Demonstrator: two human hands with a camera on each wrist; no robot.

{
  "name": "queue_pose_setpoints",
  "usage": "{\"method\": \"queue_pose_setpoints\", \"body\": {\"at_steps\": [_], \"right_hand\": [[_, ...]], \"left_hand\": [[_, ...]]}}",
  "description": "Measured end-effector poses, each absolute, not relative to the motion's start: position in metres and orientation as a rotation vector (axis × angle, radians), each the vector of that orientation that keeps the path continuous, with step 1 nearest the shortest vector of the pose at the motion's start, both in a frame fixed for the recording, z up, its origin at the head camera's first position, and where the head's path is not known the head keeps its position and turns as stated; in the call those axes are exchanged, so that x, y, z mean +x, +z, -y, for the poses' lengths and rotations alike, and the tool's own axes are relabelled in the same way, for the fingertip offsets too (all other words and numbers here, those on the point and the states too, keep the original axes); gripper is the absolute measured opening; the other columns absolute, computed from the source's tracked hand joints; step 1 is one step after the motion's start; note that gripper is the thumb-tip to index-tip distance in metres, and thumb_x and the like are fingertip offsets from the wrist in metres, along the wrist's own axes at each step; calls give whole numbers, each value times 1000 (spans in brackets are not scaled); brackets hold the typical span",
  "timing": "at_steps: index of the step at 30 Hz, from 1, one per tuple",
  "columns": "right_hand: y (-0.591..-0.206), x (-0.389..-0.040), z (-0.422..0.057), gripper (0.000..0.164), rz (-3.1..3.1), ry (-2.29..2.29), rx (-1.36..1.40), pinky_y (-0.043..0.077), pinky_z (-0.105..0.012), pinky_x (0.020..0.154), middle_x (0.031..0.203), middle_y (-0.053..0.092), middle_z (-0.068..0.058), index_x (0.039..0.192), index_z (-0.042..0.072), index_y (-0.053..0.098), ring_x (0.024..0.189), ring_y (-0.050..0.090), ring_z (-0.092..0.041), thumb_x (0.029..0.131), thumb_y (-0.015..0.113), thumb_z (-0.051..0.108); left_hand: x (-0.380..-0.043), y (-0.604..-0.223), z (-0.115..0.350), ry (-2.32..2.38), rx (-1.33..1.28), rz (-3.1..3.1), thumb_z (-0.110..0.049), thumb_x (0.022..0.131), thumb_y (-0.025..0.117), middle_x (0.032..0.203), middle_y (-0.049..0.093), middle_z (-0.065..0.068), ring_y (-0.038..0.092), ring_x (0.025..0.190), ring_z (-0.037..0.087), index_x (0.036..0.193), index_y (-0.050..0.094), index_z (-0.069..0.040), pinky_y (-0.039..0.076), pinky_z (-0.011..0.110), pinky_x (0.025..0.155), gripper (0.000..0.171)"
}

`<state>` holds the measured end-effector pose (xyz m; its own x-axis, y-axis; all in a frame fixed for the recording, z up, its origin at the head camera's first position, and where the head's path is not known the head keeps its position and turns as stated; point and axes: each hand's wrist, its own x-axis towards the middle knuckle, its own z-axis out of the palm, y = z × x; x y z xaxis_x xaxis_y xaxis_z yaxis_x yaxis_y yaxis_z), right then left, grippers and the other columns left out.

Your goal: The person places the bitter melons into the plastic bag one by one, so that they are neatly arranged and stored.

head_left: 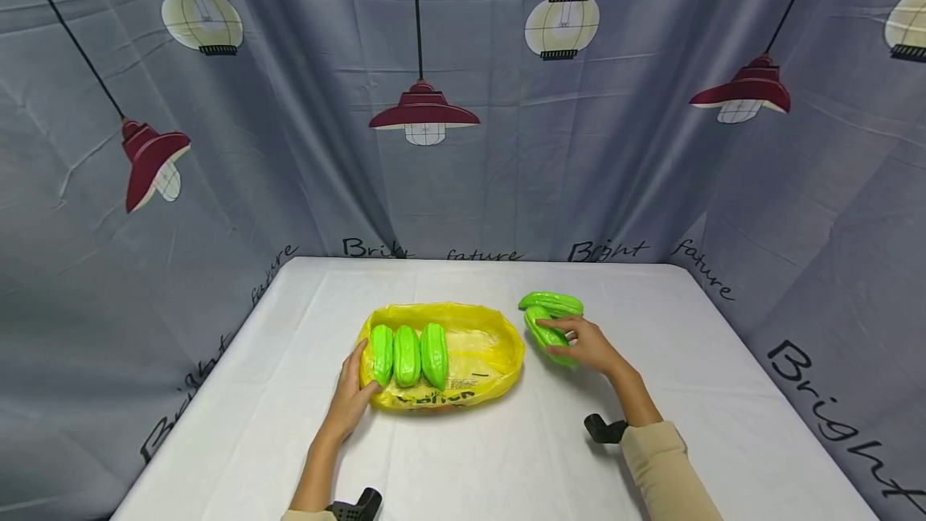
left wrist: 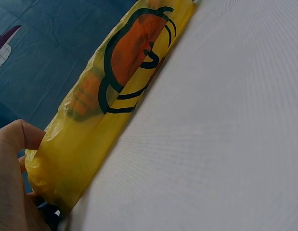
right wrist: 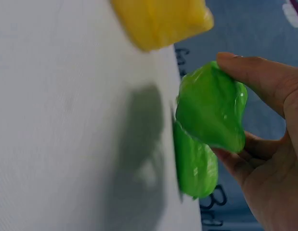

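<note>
My right hand [head_left: 587,346] grips a shiny green ridged star fruit [right wrist: 209,108] between thumb and fingers, its shadow falling on the white cloth. Just behind it, a second star fruit [head_left: 553,303] lies on the table. To the left is a yellow plastic bag [head_left: 481,348], spread wide with its rim turned up. Three more star fruits [head_left: 407,356] lie side by side in its left half. My left hand [head_left: 352,396] holds the bag's left end, thumb at the front and fingers behind; in the left wrist view, the thumb presses the yellow film.
A white cloth covers the table [head_left: 463,473]. Grey-blue curtains [head_left: 463,199] printed with lamps and lettering hang around its back and sides. Black wrist devices [head_left: 604,429] sit on both forearms.
</note>
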<state>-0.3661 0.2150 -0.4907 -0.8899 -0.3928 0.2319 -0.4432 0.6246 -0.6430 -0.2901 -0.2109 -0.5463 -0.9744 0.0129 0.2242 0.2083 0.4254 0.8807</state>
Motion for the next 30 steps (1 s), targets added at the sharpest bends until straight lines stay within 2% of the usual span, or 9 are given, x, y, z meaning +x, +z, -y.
{"method": "queue_pose_setpoints", "body": {"at_steps": [4, 8, 12, 19, 30], "right_hand": [[-480, -356, -205, 51, 2685, 1191, 723, 49, -44, 80, 125, 55, -15, 123, 13, 62, 109, 53, -33, 75, 75, 24], [-470, -349, -194, 54, 2626, 1284, 713, 48, -44, 83, 128, 54, -9, 126, 16, 60, 110, 53, -30, 76, 73, 30], [-463, -346, -181, 55, 2561, 1402, 695, 46, -45, 87, 132, 51, -6, 130, 19, 56, 107, 54, -27, 78, 71, 30], [-455, -343, -158, 55, 2424, 1547, 662, 46, -45, 86, 130, 52, -13, 129, 15, 57, 103, 57, -30, 77, 73, 25], [-464, -334, -121, 52, 2434, 1474, 462, 49, -44, 82, 123, 56, -10, 124, 24, 61, 96, 58, -28, 74, 75, 26]], "left_hand": [[-290, -546, 211, -1580, -196, 2493, -7, 75, 53, 147, 15, 22, 13, 134, 41, 148, 14, -16, 14, 65, 100, 84], [-290, -546, 211, -1581, -193, 2496, -8, 74, 53, 147, 15, 22, 13, 134, 41, 148, 14, -16, 14, 65, 100, 84], [-291, -546, 211, -1575, -188, 2498, -8, 75, 53, 147, 15, 22, 14, 134, 42, 148, 15, -16, 15, 65, 99, 84], [-291, -548, 211, -1552, -199, 2499, -8, 75, 54, 147, 16, 22, 14, 134, 41, 148, 15, -16, 16, 64, 99, 83], [-291, -548, 211, -1569, -188, 2498, -8, 75, 54, 147, 17, 21, 14, 134, 40, 148, 15, -17, 16, 63, 100, 84]]}}
